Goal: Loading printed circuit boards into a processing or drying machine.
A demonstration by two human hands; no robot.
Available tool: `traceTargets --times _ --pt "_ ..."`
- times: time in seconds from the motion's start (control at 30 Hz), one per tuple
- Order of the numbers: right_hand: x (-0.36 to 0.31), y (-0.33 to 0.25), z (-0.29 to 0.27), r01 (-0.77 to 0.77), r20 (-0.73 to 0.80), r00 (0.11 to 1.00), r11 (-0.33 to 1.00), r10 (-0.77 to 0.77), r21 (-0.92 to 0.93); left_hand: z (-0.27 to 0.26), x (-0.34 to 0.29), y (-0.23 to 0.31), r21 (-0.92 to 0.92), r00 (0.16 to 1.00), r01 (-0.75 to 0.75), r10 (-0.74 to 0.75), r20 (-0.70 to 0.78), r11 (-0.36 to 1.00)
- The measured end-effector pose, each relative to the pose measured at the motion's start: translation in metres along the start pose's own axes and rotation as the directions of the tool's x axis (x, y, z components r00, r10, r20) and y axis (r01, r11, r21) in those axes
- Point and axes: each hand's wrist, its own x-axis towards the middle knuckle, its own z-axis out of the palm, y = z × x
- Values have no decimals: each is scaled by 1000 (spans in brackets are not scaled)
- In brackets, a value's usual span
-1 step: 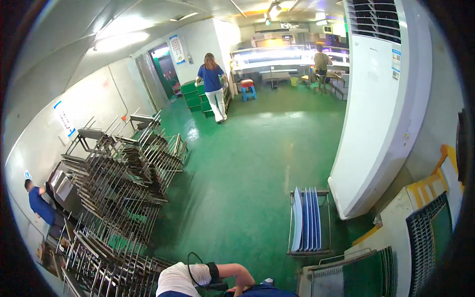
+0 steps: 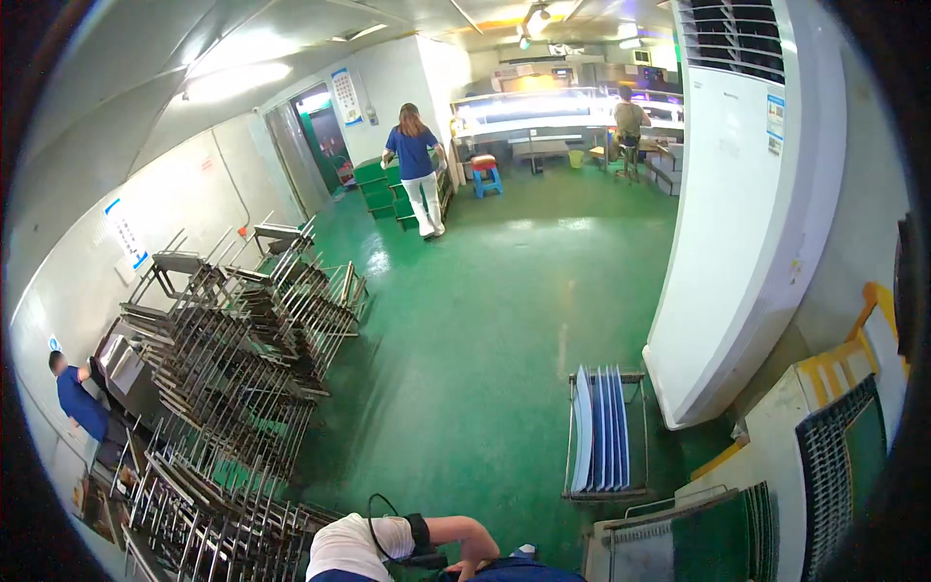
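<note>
At the lower edge, a white glove (image 2: pixel 359 543) covers what looks like one of my hands, pressed near dark blue cloth. A black strap (image 2: pixel 419 533) and a looped black cable (image 2: pixel 374 509) are at its wrist. From there a bare forearm (image 2: pixel 456 529) runs right and bends down beside a dark blue sleeve (image 2: pixel 524 570), as if folded across my body. Which hand this is, I cannot tell for sure. Its fingers are hidden, and nothing held can be made out. A small pale patch (image 2: pixel 525 551) by the sleeve is too unclear to name.
Piled metal racks (image 2: pixel 233 339) fill the left, with a person (image 2: pixel 82 403) behind them. Ahead, another person (image 2: pixel 415 160) stands by green crates (image 2: pixel 373 189); a third (image 2: pixel 628 121) sits at a lit bench. A rack of blue panels (image 2: pixel 603 432) stands right, near a tall white cabinet (image 2: pixel 727 213).
</note>
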Motion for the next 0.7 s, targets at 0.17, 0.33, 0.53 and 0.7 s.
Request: traceTargets --times 0.17,0.33,0.53,0.7 --pt "-34 -79 -24 -83 31 992 819 122 -568 -5 13 3 8 993 -48 47 112 999" --pt "-36 -85 -29 -27 112 987 805 115 -593 -4 23 9 -56 982 -46 55 178 997" --pt "-17 -48 -15 -27 102 989 810 107 -586 4 21 19 -37 995 -47 50 81 998" --pt "-11 -28 -7 -7 94 994 889 57 -458 14 22 19 -34 998 -41 42 35 999"
